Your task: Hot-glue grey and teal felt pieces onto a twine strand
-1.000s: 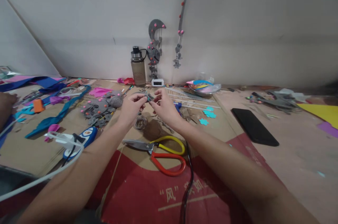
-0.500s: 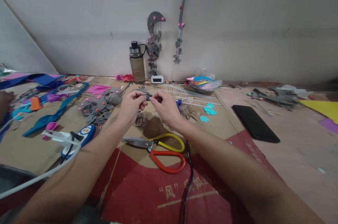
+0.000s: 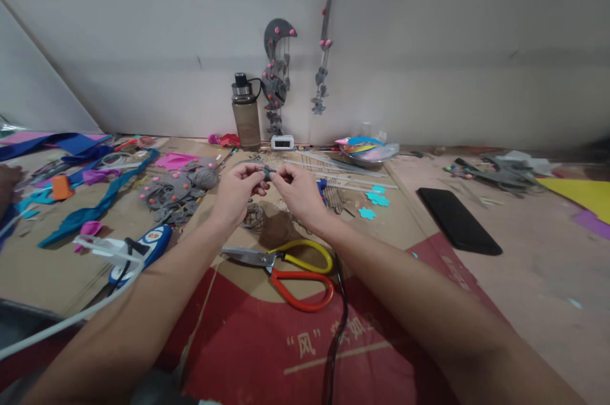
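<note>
Two bare hands meet above a cardboard sheet [image 3: 352, 376]: the left hand [image 3: 234, 194] and the right hand [image 3: 301, 194] each pinch, between thumb and fingers, a small grey-green piece [image 3: 267, 173] held up between them, near the middle of the view. Because so little of it shows between the fingertips, it might slip or be squeezed out of shape if one side pulls harder; dropped, it could be lost near the coil of string [image 3: 253, 218] below, which is much the same grey. Large scissors [image 3: 265, 259] lie nearer the wearer, between the forearms, blades toward the left one, so a lowered wrist could brush the metal. A black cord [image 3: 344, 315] runs beside the red and yellow handles, where a sweeping arm might snag it. The fingers cover most of the held piece, so its shape and material cannot be told. A blue-handled object [image 3: 323, 186] is partly hidden behind the right hand, and the left forearm appears to overlap the blue-and-white device [image 3: 161, 241]. At the left edge, another person's hand [image 3: 8, 184] is cut off and blurred.
</note>
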Tool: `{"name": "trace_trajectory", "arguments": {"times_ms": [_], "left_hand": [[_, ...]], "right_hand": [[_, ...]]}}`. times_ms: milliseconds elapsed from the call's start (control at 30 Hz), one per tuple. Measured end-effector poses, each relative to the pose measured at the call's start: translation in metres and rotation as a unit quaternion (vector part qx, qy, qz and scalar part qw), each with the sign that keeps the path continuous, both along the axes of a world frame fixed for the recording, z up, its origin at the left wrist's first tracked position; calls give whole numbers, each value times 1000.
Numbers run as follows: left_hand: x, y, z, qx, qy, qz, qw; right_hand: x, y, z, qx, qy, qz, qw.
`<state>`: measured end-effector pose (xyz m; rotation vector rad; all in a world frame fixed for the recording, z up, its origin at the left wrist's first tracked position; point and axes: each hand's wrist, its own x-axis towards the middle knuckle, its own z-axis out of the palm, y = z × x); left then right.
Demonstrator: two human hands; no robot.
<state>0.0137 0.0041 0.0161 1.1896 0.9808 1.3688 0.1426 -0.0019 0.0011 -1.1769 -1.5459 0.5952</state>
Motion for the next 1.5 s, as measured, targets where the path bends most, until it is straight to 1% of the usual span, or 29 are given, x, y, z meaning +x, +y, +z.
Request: {"name": "trace_trajectory", "arguments": {"times_ms": [433, 767, 933, 1033, 1100, 1200, 1300, 1400, 1500], "left_hand": [[1, -2, -1, 5, -3, -13, 1000], [2, -2, -1, -14, -12, -19, 1000], [0, -1, -3, -18, -27, -49, 998], [0, 0, -3, -19, -27, -69, 997], [0, -1, -3, -22, -18, -79, 996], [-1, -1, -2, -25, 4, -86, 996], [-2, -1, -1, -17, 47, -71, 996], [-5, 0, -2, 10, 118, -51, 992], [-6, 1, -3, 35, 163, -34, 985]], "right_hand": [[1, -1, 2, 6, -35, -24, 999], [1, -2, 2, 10, -56, -40, 998], [3, -2, 0, 4, -33, -56, 998], [6, 0, -1, -3, -25, -34, 999], [7, 1, -1, -2, -31, -20, 999], [9, 2, -2, 1, -43, -24, 999], [9, 1, -1, 4, -62, -28, 998], [8, -1, -2, 14, -84, -21, 996], [7, -1, -5, 6, -62, 8, 998]]}}
